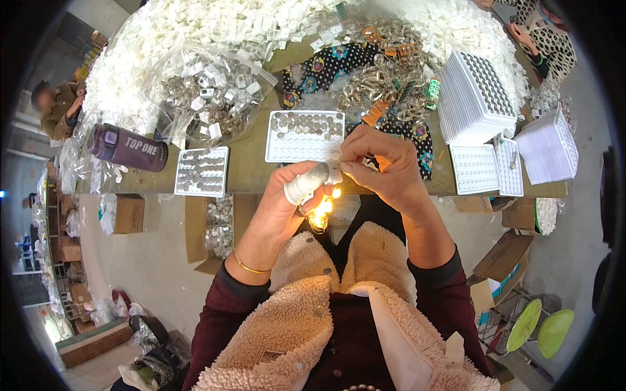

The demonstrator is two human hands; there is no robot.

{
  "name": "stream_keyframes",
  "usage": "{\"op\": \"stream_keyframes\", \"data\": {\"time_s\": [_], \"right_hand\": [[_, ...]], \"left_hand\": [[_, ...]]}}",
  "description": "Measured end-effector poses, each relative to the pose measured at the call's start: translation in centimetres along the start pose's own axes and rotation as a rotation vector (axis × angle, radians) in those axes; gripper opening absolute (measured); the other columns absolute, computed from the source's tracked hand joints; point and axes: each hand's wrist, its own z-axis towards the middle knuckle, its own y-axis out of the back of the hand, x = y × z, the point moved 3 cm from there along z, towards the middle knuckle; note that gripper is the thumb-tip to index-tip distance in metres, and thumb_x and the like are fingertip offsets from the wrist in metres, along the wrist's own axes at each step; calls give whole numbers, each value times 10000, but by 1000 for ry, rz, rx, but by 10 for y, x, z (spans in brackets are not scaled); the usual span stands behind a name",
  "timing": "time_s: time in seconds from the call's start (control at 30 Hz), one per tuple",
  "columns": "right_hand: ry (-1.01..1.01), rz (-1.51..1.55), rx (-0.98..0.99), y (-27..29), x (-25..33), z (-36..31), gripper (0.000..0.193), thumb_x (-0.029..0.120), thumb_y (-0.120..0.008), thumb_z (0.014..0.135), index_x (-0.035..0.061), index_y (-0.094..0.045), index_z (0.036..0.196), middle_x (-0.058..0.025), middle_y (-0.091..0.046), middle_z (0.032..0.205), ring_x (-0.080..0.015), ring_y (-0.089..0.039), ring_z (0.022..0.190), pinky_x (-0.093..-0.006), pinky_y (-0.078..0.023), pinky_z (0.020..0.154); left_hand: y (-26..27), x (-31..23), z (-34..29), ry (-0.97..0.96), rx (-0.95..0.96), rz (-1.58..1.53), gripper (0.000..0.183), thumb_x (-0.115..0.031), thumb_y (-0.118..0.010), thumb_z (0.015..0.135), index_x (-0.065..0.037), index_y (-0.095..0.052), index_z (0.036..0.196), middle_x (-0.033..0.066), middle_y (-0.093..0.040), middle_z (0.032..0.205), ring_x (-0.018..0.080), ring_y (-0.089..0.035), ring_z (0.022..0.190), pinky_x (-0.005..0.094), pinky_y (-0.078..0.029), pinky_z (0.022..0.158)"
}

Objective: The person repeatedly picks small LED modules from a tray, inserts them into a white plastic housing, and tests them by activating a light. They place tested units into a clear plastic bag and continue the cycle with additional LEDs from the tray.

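My left hand (280,205), a white finger cover (303,187) on its thumb, grips a small white battery case (334,172). Glowing yellow, a bundle of string lights (318,216) hangs just under the case. My right hand (389,166) is pinched at the case's far end; whatever lies between those fingertips is too small to make out. Directly beyond both hands is a white tray (287,154) with rows of round silver button cells (306,125) in its far part. A second white tray (220,171), also holding silver discs, lies to the left.
White cases (215,26) are heaped across the table's far side. A clear bag (195,98), a dark bottle (127,147), coiled string lights (391,78) on dotted cloth, and stacked trays (475,98) surround the work spot. Cardboard boxes (128,214) stand below. Other people sit far left and far right.
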Motion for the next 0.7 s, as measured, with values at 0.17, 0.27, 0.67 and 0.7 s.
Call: {"op": "stream_keyframes", "data": {"time_s": [0.17,0.27,0.67,0.7], "right_hand": [[99,-116,4,-4,-1,1,136,-70,-711,784,21,-650,865,-33,-613,851,-126,-575,763,-252,-467,688],[23,-99,-27,-4,-2,-1,149,-83,-727,767,10,-673,869,-55,-658,885,-154,-605,799,-273,-470,699],[237,-538,83,-10,11,6,205,-49,-697,675,57,-589,814,-80,-578,802,-302,-545,763,-371,-463,661],[253,-595,83,-12,12,6,200,-37,-699,678,58,-593,819,-76,-569,789,-290,-547,755,-369,-466,662]], "left_hand": [[3,1,1,6,-89,16,295,-245,-666,966,47,-674,1006,59,-669,798,37,-463,515,182,-357,481],[2,1,0,11,-102,-5,289,-237,-662,969,49,-674,1013,61,-666,791,35,-461,511,178,-354,479],[8,0,-1,-28,-134,136,234,-205,-705,939,7,-692,1037,75,-672,780,34,-468,517,179,-334,477],[7,-2,-1,-26,-137,137,201,-171,-694,945,8,-693,1035,84,-675,786,38,-478,523,179,-336,477]]}}
